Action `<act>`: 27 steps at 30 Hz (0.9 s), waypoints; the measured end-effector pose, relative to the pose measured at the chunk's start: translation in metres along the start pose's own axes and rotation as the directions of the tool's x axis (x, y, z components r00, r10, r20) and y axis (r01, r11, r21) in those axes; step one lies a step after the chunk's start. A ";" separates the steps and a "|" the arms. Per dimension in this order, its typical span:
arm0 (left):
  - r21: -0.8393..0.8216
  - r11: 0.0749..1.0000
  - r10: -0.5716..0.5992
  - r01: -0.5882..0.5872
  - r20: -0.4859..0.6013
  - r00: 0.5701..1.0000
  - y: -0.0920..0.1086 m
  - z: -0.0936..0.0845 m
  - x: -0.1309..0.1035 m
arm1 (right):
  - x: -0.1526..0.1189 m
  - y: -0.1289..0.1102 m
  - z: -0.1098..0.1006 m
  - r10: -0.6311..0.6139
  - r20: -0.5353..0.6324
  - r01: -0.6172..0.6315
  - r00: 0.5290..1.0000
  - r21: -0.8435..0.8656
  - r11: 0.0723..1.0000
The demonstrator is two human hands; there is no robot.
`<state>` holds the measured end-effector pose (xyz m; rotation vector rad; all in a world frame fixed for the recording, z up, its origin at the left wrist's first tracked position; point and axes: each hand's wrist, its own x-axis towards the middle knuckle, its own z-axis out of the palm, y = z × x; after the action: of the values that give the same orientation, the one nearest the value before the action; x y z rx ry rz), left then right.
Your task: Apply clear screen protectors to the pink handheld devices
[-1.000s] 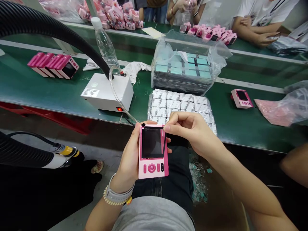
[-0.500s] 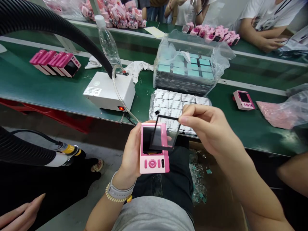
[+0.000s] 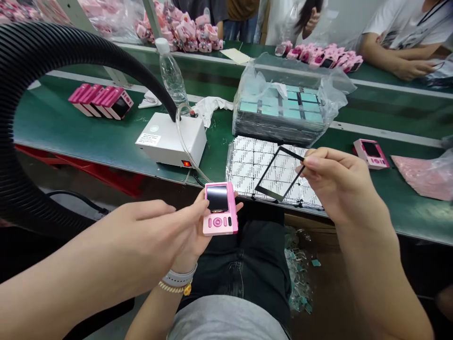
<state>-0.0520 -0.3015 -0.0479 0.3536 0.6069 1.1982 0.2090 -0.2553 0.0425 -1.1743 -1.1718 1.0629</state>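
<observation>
My left hand, with a watch and a beaded bracelet at its wrist, is closed around a pink toy camera. The camera's dark screen and buttons face up. A co-worker's hand reaches in from the left and hides part of my left hand; its fingertips are at the left edge of the camera. Between thumb and fingers, my right hand pinches a clear screen cover with a black border by its upper right corner. The cover is tilted and apart from the camera, above white-backed sheets.
A grey box with a lit red switch and a thick black hose stand left. Behind the sheets sits a bagged stack of teal-faced panels. Pink cameras stand in a row; another is right, beside a pink bag.
A co-worker's hand has come in from the left to the camera. My right hand has moved the screen cover away to the right, off the camera. The camera is tilted more.
</observation>
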 end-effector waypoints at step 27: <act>0.122 0.992 0.032 -0.037 0.044 0.999 0.012 0.017 -0.021 | -0.004 -0.001 0.000 -0.003 0.022 0.002 1.000 0.019 1.000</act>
<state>-0.0552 -0.3165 -0.0224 0.4939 0.6417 1.1866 0.2090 -0.2593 0.0429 -1.1487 -1.1776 1.0856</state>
